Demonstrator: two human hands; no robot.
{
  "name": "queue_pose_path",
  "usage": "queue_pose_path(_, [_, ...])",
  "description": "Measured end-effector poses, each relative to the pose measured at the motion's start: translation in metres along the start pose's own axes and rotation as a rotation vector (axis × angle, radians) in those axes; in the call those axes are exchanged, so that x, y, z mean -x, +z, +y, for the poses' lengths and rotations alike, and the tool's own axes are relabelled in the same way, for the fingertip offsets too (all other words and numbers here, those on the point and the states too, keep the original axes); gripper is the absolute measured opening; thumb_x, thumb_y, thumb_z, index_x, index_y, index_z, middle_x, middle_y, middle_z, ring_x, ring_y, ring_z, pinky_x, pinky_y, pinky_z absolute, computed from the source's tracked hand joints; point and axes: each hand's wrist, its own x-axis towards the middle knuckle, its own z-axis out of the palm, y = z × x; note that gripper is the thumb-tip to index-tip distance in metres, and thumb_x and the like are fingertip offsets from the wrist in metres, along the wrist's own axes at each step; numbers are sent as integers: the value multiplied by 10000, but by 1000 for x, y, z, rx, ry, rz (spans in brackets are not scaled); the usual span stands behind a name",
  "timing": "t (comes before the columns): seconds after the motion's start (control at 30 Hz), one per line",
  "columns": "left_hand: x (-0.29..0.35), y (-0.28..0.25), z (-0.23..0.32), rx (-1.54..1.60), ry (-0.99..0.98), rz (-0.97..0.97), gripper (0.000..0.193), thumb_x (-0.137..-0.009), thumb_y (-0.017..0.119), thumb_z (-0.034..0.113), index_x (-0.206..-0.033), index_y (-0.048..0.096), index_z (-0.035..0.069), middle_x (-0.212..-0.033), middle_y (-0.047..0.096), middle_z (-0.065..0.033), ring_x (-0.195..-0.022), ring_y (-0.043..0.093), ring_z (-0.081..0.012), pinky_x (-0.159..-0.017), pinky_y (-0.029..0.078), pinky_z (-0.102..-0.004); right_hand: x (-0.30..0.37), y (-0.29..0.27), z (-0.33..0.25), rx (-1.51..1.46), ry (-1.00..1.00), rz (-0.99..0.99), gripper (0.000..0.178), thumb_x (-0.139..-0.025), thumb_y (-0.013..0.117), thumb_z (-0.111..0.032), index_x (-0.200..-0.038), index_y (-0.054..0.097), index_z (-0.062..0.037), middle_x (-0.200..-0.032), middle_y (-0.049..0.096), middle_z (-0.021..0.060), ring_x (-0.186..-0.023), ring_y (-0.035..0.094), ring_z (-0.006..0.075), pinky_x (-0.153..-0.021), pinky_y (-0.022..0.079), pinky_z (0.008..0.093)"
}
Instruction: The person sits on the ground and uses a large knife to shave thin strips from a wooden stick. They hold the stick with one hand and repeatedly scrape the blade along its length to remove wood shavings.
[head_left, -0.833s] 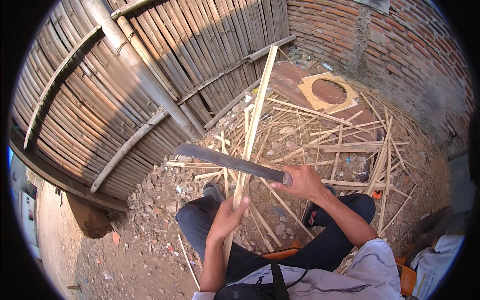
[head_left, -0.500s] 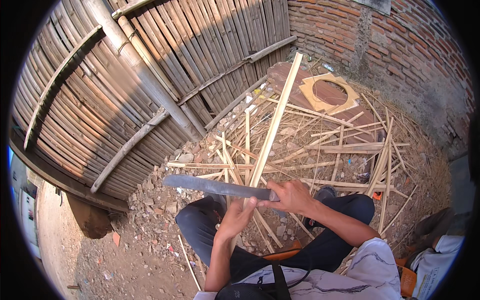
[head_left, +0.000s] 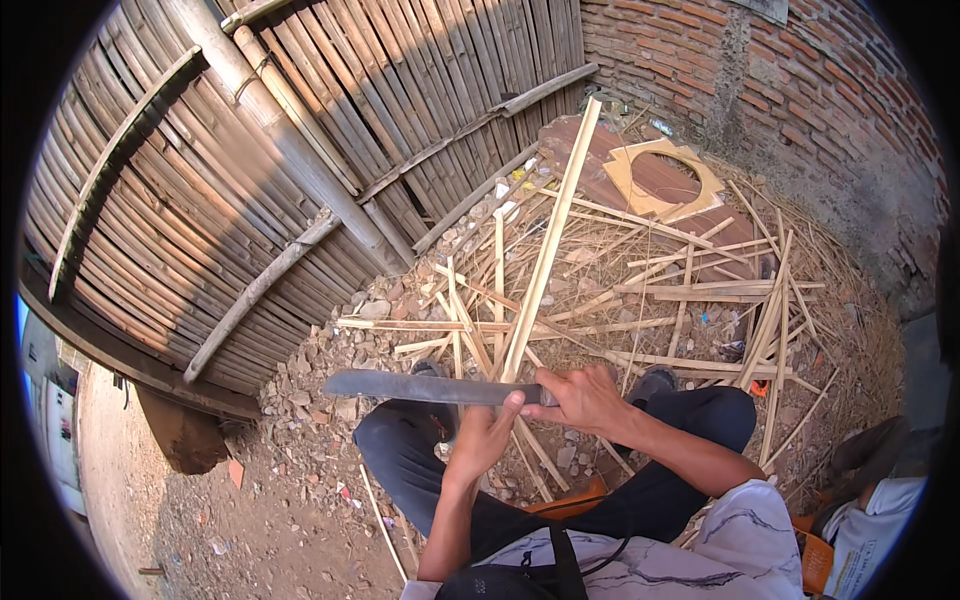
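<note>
Wrapped in our right hand's fingers, a machete points to nine o'clock, head view; our left hand pinches a bamboo strip slanting to one o'clock. The machete has dropped to our left hand. Bamboo fence bounds ten o'clock; rubble-strewn ground spreads between seven and eight.

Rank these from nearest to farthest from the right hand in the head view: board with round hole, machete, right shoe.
From the right hand:
1. Machete: in its grip, blade pointing left.
2. Right shoe: just beyond the hand, slightly right.
3. Board with round hole: far ahead, near the brick wall.
</note>
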Motion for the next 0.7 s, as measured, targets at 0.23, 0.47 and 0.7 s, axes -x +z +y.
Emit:
queue_pose_path(0.23, [5,-1,10,60,124,-40,428,-1069,603,372,-1160,689,-37,-932,662,-124,-894,577,-158,-787,467,-347,3,7,-7,5,-2,106,582,-950,615,-636,-879,612,-58,-578,641,109,-467,650,289,-439,502,428])
queue_pose_path(0.47, [11,2,13,-22,192,85,454,-1075,591,390,-1157,670,-50,-775,570,4,-712,477,-73,-601,411,-294,-17,-14,9,-1,149,183,571,-933,647,-636,-863,614,-70,-496,580,105,-467,649,311,-461,497,439])
queue_pose_path(0.7, [13,5,33,-99,164,98,451,-1066,602,360,-1230,638,-58,-842,662,-186,-753,601,-204,-734,504,-409,-10,-16,9,46,65,83,613,-938,608,-676,-911,663,-66,-535,625,98,-506,679,295,-472,516,432])
